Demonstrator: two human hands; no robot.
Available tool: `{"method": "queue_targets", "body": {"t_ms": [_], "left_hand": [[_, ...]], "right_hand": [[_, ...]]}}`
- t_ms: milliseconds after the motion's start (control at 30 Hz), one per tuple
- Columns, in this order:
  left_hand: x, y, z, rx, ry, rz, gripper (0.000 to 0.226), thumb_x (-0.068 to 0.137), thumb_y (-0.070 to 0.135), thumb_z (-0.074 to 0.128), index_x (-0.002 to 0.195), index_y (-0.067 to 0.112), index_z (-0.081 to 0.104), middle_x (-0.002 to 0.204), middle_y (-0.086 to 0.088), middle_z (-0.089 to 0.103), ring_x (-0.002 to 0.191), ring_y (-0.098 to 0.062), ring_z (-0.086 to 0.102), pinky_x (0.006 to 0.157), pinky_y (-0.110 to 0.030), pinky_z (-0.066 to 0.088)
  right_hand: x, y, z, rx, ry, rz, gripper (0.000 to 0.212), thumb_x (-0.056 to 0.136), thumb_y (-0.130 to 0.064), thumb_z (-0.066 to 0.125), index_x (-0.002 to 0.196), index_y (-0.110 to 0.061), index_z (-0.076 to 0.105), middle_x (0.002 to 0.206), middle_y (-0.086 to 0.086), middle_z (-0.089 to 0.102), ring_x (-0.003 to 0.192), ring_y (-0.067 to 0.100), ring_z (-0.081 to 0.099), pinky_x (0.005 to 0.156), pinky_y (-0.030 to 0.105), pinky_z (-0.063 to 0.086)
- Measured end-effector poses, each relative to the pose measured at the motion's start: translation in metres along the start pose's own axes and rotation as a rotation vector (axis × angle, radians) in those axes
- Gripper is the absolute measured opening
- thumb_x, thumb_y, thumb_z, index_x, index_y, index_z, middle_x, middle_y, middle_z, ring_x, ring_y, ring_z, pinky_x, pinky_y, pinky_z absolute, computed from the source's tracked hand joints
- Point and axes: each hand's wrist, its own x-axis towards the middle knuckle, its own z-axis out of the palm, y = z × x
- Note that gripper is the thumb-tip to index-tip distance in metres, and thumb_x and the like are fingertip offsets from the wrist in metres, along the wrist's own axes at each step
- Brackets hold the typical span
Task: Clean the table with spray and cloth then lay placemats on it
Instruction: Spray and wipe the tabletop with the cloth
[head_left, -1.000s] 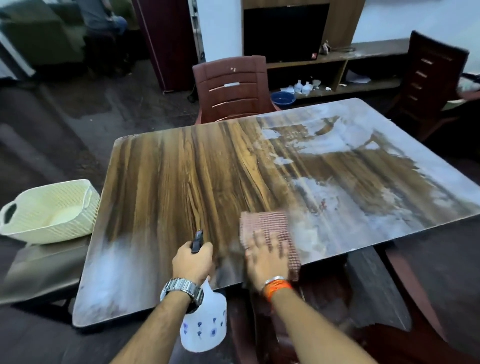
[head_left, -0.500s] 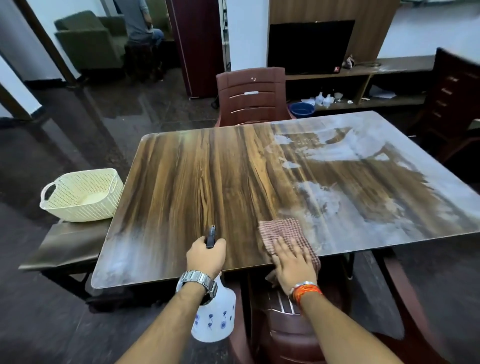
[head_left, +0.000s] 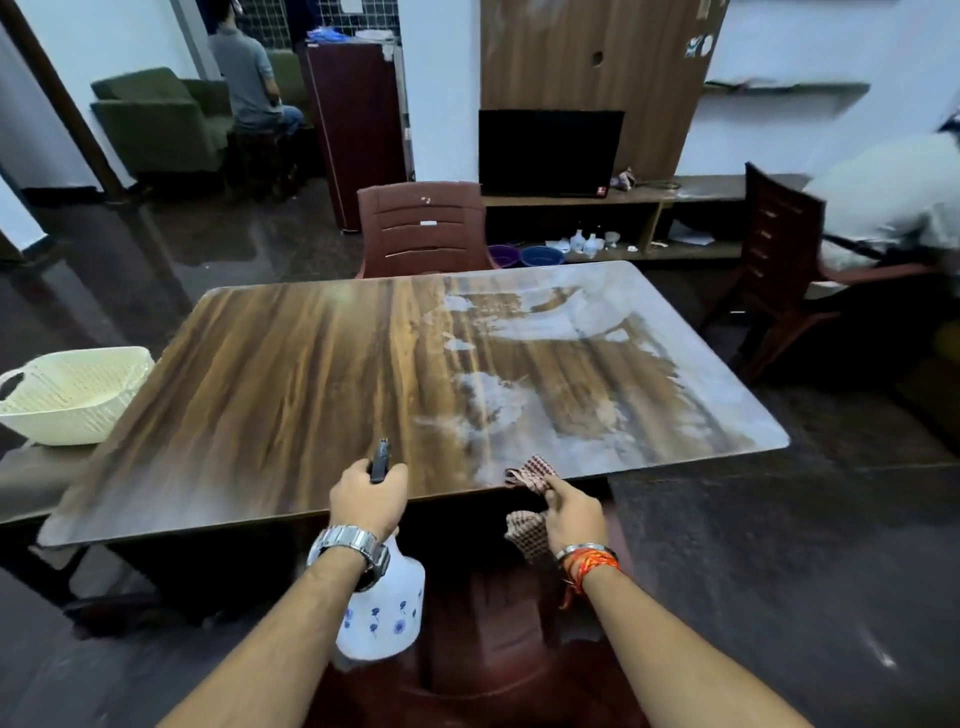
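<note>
I see my left hand (head_left: 370, 500) wrapped around the neck of a white spray bottle (head_left: 382, 613), low centre of frame, hanging below the surface (head_left: 270, 384) edge. My right hand (head_left: 571, 512) pinches a checked cloth (head_left: 530, 474) at the near edge, lower right of centre. Whitish smears cover the wood toward the right. A cream basket (head_left: 72, 395) sits at far left.
</note>
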Motion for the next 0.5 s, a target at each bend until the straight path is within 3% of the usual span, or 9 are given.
{"method": "queue_targets", "body": {"t_ms": [100, 233, 400, 500], "left_hand": [[-0.035, 0.025, 0.039, -0.048, -0.029, 0.052, 0.021, 0.085, 0.024, 0.056, 0.077, 0.005, 0.059, 0.071, -0.009, 0.059, 0.071, -0.033, 0.055, 0.062, -0.034, 0.038], [-0.071, 0.054, 0.096, -0.072, -0.144, 0.070, 0.019, 0.079, 0.022, 0.056, 0.065, 0.012, 0.050, 0.059, -0.006, 0.052, 0.057, -0.029, 0.051, 0.056, -0.031, 0.039], [-0.072, 0.091, 0.166, -0.009, -0.250, 0.096, 0.016, 0.076, 0.018, 0.056, 0.063, 0.012, 0.050, 0.058, -0.006, 0.049, 0.053, -0.023, 0.043, 0.052, -0.029, 0.031], [-0.058, 0.104, 0.214, 0.036, -0.290, 0.106, 0.015, 0.067, 0.026, 0.053, 0.057, 0.015, 0.051, 0.053, -0.005, 0.047, 0.052, -0.023, 0.043, 0.052, -0.029, 0.031]], "right_hand": [[-0.002, 0.028, -0.036, 0.116, 0.053, 0.003, 0.032, 0.095, -0.015, 0.051, 0.122, -0.024, 0.065, 0.112, 0.012, 0.070, 0.102, 0.030, 0.064, 0.083, 0.030, 0.048], [0.003, 0.056, -0.066, 0.166, 0.055, 0.028, 0.031, 0.093, -0.014, 0.053, 0.119, -0.023, 0.067, 0.110, 0.016, 0.070, 0.102, 0.033, 0.064, 0.087, 0.035, 0.051], [0.036, 0.085, -0.091, 0.187, 0.052, -0.011, 0.031, 0.094, -0.015, 0.055, 0.121, -0.023, 0.066, 0.110, 0.014, 0.070, 0.101, 0.031, 0.065, 0.083, 0.030, 0.048], [0.062, 0.102, -0.107, 0.209, 0.074, 0.003, 0.030, 0.094, -0.013, 0.055, 0.120, -0.022, 0.067, 0.115, 0.010, 0.069, 0.107, 0.026, 0.063, 0.084, 0.024, 0.045]]}}
